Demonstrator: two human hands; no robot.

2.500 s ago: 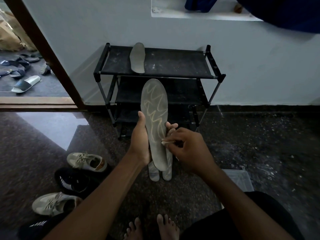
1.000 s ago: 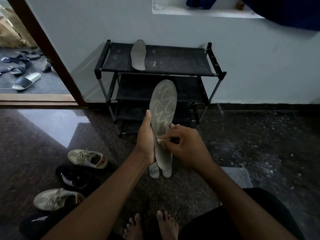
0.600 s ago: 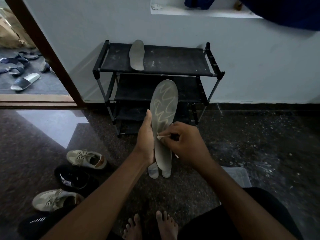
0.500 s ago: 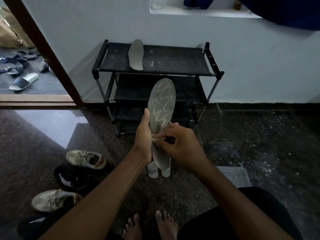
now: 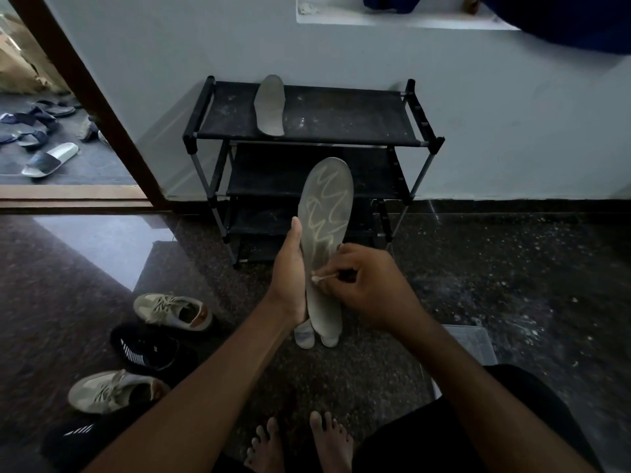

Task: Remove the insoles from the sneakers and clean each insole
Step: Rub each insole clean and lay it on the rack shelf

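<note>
The left hand point(image 5: 288, 278) holds a grey insole point(image 5: 324, 227) upright in front of the person, toe end up. Its thumb lies straight along the insole's left edge, and its fingers wrap behind, mostly hidden. The insole's face carries a pale zigzag line.

The right hand point(image 5: 372, 285) has its fingers point(image 5: 333, 285) curled and pressed together, pinching a cotton swab point(image 5: 324, 277). The swab's white tip touches the insole near its left edge, just beside the left palm.

A second insole point(image 5: 270, 109) lies flat on the top shelf of a black shoe rack point(image 5: 341, 117) that stands against the wall. The heel ends of two more insoles point(image 5: 305, 336) show on the floor point(image 5: 512, 285) just below the held one.

To the left on the floor sit two beige sneakers point(image 5: 172, 310) and two black sneakers point(image 5: 150, 349), laid in alternating order. The person's bare feet point(image 5: 266, 445) show at the bottom edge. A clear plastic box point(image 5: 467, 343) sits beside the right forearm. Several sandals point(image 5: 51, 158) are scattered beyond the doorway at far left.
</note>
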